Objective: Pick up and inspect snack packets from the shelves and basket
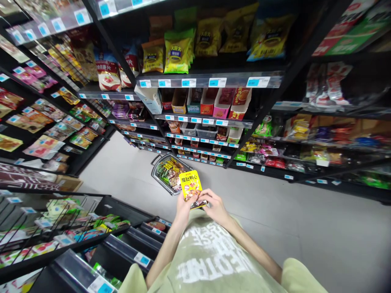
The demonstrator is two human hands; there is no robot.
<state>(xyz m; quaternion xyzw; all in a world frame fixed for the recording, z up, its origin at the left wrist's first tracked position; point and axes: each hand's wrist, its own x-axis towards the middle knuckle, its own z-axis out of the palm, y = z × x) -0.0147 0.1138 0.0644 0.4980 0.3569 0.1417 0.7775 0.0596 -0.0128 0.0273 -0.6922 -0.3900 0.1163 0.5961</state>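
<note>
I hold a small yellow snack packet [190, 182] with dark printed characters upright in front of my chest. My left hand [185, 204] grips its lower left edge, fingers closed round it. My right hand [214, 203] pinches its lower right corner. On the floor just beyond the packet stands a grey shopping basket [156, 173] filled with several snack packets.
Black store shelves with blue price tags surround me: snack bags on the left [39, 122], boxed goods and yellow bags straight ahead [195, 101], more packets on the right [330, 134]. A low shelf [91, 236] lies near my left side. Grey floor [305, 228] runs between them.
</note>
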